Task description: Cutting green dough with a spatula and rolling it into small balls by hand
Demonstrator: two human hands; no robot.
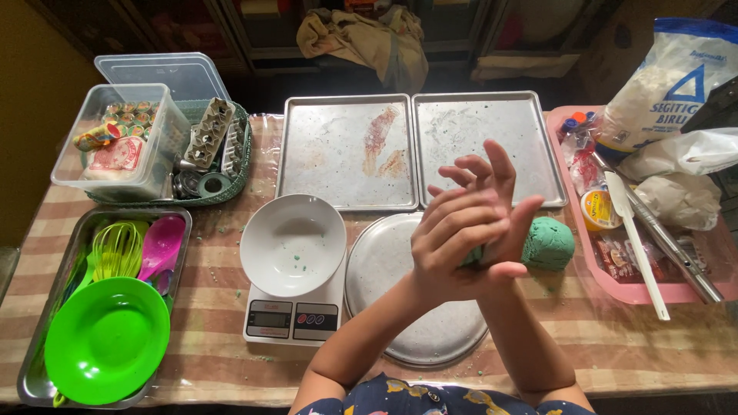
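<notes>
1. Both hands were raised above the round metal plate [400,307]; the left hand [453,242] lay pressed over the right hand [500,207], palms together, with a small piece of green dough [474,256] squeezed between them and only a sliver showing.
2. Each hand's grip was flat and pressed together rather than pinching.
3. A large lump of green dough [548,243] sat on the bench just right of the hands, seemingly much left to portion.
4. The white bowl [292,244] on the scale [290,319] held only crumbs; both baking trays [347,150] carried no shaped pieces.
</notes>
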